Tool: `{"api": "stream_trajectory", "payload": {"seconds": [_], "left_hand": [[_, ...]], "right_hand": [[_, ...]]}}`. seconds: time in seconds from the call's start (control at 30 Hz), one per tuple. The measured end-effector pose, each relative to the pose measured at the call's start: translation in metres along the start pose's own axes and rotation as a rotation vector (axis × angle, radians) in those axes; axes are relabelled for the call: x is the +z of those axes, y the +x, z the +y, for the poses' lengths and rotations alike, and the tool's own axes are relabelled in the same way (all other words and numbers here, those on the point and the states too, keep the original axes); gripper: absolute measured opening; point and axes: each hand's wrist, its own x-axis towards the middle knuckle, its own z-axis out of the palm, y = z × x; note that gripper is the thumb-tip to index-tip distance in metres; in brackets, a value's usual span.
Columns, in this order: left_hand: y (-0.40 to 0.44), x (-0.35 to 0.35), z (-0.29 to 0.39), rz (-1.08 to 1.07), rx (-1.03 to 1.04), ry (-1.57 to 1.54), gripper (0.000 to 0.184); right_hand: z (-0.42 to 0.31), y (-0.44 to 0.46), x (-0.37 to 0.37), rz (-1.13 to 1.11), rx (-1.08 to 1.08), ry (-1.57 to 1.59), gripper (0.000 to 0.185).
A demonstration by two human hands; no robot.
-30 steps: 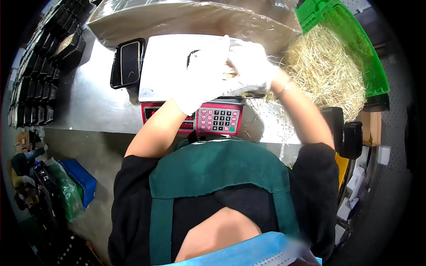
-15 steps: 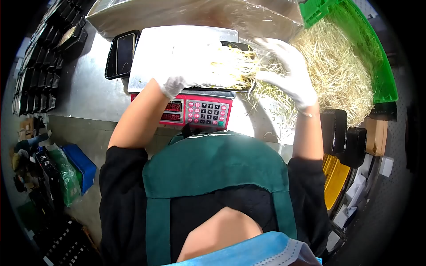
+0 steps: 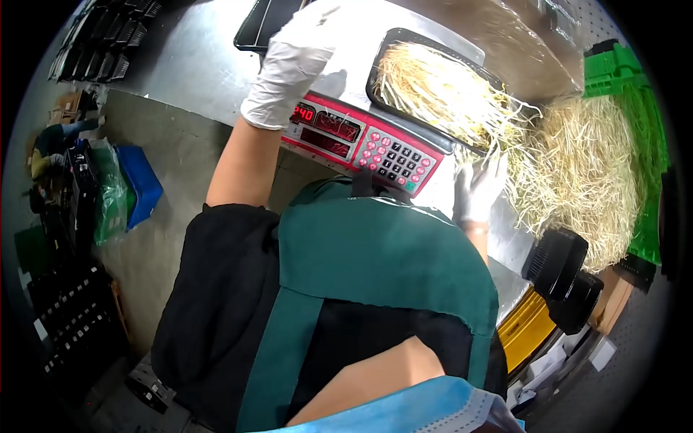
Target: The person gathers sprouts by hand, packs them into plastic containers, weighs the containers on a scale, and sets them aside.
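Observation:
A black tray [image 3: 374, 81] piled with pale bean sprouts [image 3: 440, 86] rests on the white-lit scale [image 3: 368, 148]; sprouts spill over its right end. My right hand [image 3: 482, 189], in a white glove, is beside the tray's near right corner, fingers apart and touching the hanging sprouts. My left hand [image 3: 292, 68], also gloved, reaches over the left side of the scale near a dark tray [image 3: 251, 29]. Its fingers are stretched out, partly lost in glare, with nothing visible in them. Red digits glow on the scale's display.
A large heap of sprouts [image 3: 588, 166] lies at the right against a green crate [image 3: 621, 68]. Clear plastic sheeting [image 3: 498, 36] is behind the scale. Stacked black trays [image 3: 108, 36] stand far left; black containers [image 3: 556, 256] and a yellow crate [image 3: 530, 328] are at the right.
My view has turned. My left hand has left the filled tray and moved to the left of the scale. My right hand has come down from above the sprouts to the tray's near right corner.

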Motion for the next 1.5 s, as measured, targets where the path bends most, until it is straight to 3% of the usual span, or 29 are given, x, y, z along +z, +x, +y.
{"api": "stream_trajectory", "payload": {"seconds": [0.07, 0.13, 0.17, 0.2, 0.27, 0.33, 0.4, 0.43, 0.47, 0.53, 0.57, 0.6, 0.7, 0.73, 0.8, 0.87, 0.93, 1.0, 1.07, 1.1, 1.13, 1.17, 1.2, 1.23, 1.27, 1.3, 1.37, 1.4, 1.5], "left_hand": [[0.003, 0.009, -0.007, -0.008, 0.08, 0.06, 0.04], [0.002, 0.007, 0.014, -0.024, -0.011, -0.056, 0.038], [0.004, 0.014, 0.011, -0.017, 0.008, -0.18, 0.037], [0.013, 0.026, 0.009, -0.051, 0.048, -0.032, 0.036], [0.017, 0.058, 0.055, -0.128, 0.252, -0.111, 0.035], [0.02, 0.096, 0.051, -0.113, 0.466, 0.282, 0.05], [0.023, 0.114, 0.047, -0.133, 0.734, 0.523, 0.055], [0.018, 0.11, 0.064, -0.18, 0.551, 0.378, 0.044], [0.017, 0.107, 0.069, -0.181, 0.562, 0.376, 0.044], [0.017, 0.103, 0.069, -0.326, 0.427, 0.502, 0.046], [0.019, 0.111, 0.05, -0.239, 0.57, 0.328, 0.052], [0.018, 0.11, 0.053, -0.243, 0.561, 0.324, 0.052], [0.019, 0.105, 0.063, -0.364, 0.398, 0.336, 0.045], [0.019, 0.104, 0.065, -0.391, 0.376, 0.346, 0.044], [0.019, 0.104, 0.065, -0.418, 0.356, 0.354, 0.043], [0.018, 0.107, 0.063, -0.383, 0.484, 0.51, 0.039], [0.019, 0.106, 0.073, -0.339, 0.506, 0.556, 0.04], [0.021, 0.106, 0.068, -0.291, 0.532, 0.606, 0.041], [0.024, 0.099, 0.047, -0.186, 0.483, 0.193, 0.05], [0.026, 0.092, 0.04, -0.152, 0.472, 0.054, 0.054], [0.031, 0.082, 0.039, -0.125, 0.187, -0.283, 0.052], [0.028, 0.069, 0.027, -0.08, 0.049, -0.4, 0.053], [0.018, 0.058, 0.002, -0.044, -0.037, -0.389, 0.055], [0.009, 0.052, -0.028, -0.055, -0.022, -0.21, 0.056], [-0.001, 0.051, -0.04, -0.083, 0.14, 0.084, 0.058], [-0.016, 0.047, -0.007, -0.072, 0.332, 0.324, 0.065], [-0.02, 0.052, 0.045, -0.032, 0.477, 0.338, 0.072], [-0.013, 0.058, 0.065, -0.003, 0.429, 0.113, 0.073], [0.02, 0.074, 0.106, -0.071, 0.504, 0.035, 0.075]], "right_hand": [[0.008, 0.041, -0.024, 0.086, -0.09, 0.015, 0.055], [0.027, 0.076, -0.07, 0.061, -0.156, 0.084, 0.047], [0.008, 0.096, -0.097, 0.061, -0.048, 0.371, 0.044], [-0.023, 0.114, -0.119, 0.061, 0.064, 0.656, 0.042], [-0.065, 0.138, -0.136, -0.029, -0.201, 0.662, 0.048], [-0.084, 0.166, -0.127, -0.244, -0.658, 0.395, 0.063], [-0.074, 0.163, -0.104, -0.233, -0.713, -0.041, 0.074], [-0.063, 0.163, -0.107, -0.324, -0.657, 0.012, 0.072], [-0.056, 0.158, -0.109, -0.316, -0.652, 0.007, 0.072], [-0.052, 0.144, -0.119, -0.559, -0.214, 0.734, 0.071], [-0.057, 0.139, -0.125, -0.524, -0.157, 0.53, 0.056], [-0.054, 0.135, -0.12, -0.533, -0.153, 0.53, 0.056], [-0.043, 0.126, -0.105, -0.467, 0.076, 0.795, 0.027], [-0.041, 0.126, -0.112, -0.467, 0.075, 0.8, 0.027], [-0.032, 0.129, -0.139, -0.448, 0.318, 1.029, 0.023], [-0.015, 0.137, -0.171, -0.363, 0.336, 1.062, 0.018], [-0.002, 0.147, -0.192, -0.187, 0.153, 1.006, 0.019], [-0.008, 0.161, -0.199, -0.078, 0.007, 1.141, 0.023], [-0.051, 0.169, -0.186, 0.033, 0.013, 1.086, 0.019], [-0.067, 0.171, -0.171, -0.022, 0.02, 1.123, 0.019], [-0.078, 0.168, -0.155, -0.13, 0.071, 1.067, 0.019], [-0.081, 0.166, -0.131, -0.243, 0.047, 1.118, 0.019], [-0.079, 0.166, -0.115, -0.407, 0.07, 0.97, 0.019], [-0.077, 0.168, -0.109, -0.436, -0.086, 0.905, 0.027], [-0.075, 0.171, -0.106, -0.462, -0.243, 0.835, 0.035], [-0.076, 0.171, -0.109, -0.46, -0.245, 0.834, 0.035], [-0.076, 0.161, -0.119, -0.492, -0.073, 1.077, 0.059], [-0.072, 0.156, -0.12, -0.492, -0.069, 1.072, 0.059], [-0.053, 0.139, -0.113, -0.36, -0.156, 1.014, 0.086]]}}
